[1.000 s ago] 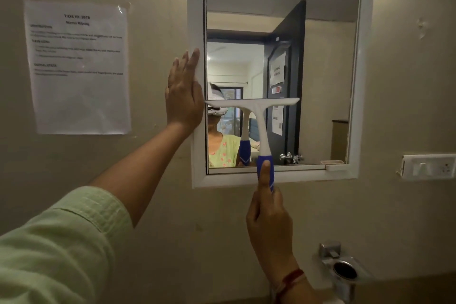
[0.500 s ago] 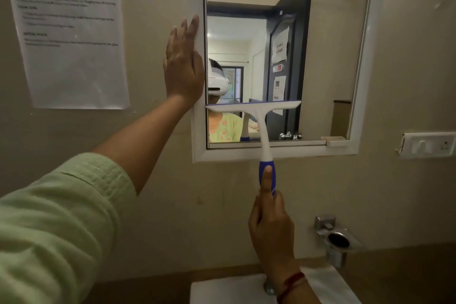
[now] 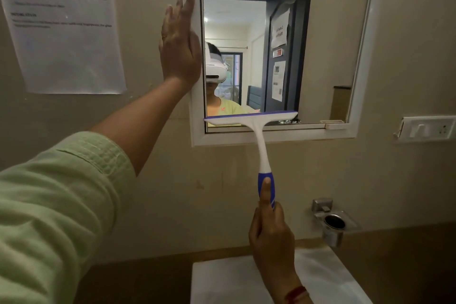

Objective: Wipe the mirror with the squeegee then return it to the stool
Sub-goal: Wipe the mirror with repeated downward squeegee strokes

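Right hand (image 3: pixel 271 237) fingers wrapped round squeegee (image 3: pixel 256 128); left hand (image 3: pixel 180 42) flat on mirror (image 3: pixel 320 57) frame.

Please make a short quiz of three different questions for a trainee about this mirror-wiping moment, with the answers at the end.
1. True or false: the squeegee blade lies near the bottom edge of the mirror.
2. Which hand grips the blue handle? A) the left hand B) the right hand C) both hands
3. Fill in: the left hand lies flat, fingers spread, on the mirror's white ____.

Key
1. True; the blade sits low on the left part of the glass.
2. B; the thumb lies along the handle.
3. frame, on its left side.
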{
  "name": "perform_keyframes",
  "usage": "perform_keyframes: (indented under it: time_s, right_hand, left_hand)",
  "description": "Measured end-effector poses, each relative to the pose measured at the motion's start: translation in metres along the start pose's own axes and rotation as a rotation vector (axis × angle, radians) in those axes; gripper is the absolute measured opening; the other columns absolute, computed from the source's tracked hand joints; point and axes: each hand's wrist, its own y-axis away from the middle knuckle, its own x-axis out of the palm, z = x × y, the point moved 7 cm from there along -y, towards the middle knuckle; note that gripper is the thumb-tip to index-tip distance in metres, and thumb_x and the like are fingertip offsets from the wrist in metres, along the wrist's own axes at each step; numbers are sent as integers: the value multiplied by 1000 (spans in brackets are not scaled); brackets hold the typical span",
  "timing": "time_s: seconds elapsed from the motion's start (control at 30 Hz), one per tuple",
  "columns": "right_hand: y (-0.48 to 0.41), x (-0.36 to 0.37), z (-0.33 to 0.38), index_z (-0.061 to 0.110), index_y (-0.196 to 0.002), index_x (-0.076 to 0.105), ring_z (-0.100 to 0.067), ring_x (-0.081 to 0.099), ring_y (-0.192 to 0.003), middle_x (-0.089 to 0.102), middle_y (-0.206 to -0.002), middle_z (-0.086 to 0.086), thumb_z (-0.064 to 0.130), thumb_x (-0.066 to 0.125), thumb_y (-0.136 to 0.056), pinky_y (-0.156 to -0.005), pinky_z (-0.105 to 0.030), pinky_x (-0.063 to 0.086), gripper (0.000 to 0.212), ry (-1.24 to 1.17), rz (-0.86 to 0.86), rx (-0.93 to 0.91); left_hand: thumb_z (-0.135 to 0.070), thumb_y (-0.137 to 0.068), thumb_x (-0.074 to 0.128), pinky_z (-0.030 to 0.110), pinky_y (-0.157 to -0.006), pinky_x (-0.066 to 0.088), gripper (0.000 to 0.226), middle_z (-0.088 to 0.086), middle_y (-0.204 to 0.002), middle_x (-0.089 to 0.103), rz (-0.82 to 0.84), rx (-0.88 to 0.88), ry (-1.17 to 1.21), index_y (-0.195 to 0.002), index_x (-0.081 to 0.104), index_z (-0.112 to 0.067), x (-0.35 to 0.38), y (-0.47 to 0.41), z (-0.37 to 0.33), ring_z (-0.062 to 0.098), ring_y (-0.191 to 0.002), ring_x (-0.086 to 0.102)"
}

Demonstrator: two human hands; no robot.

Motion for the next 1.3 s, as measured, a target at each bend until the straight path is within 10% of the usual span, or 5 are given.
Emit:
perform_keyframes:
  time_s: [0.77, 1.03, 1.3]
  right_hand:
    - [19, -7, 9, 27, -144, 8, -10, 39, -45, 45, -70, -1, 7, 54, -88, -40, -22, 42, 75, -56, 61, 115]
    - [8, -33, 7, 52, -140, 7, -7, 55, -68, 53, -86, 15, 36, 36, -93, -54, -12, 47, 58, -281, -111, 81]
    - [-72, -68, 13, 50, -140, 11, -7, 51, -55, 58, -100, -12, 36, 33, -95, -45, -12, 42, 52, -354, -237, -3]
  left_hand:
    - [-14, -93, 25, 28, -113, 16, 51, 7, -151, 31, 13, -15, -71, -144, 27, -16, -3, 2, -1, 27, -141, 21]
    - [-15, -94, 26, 37, -114, 21, 51, 7, -151, 30, 49, -6, -63, -145, 23, -18, 0, 3, -3, 25, -141, 22]
    - [-27, -100, 25, 45, -115, 14, 49, 10, -156, 9, 105, 43, -156, -147, 16, -18, 2, 4, -6, 24, -144, 7]
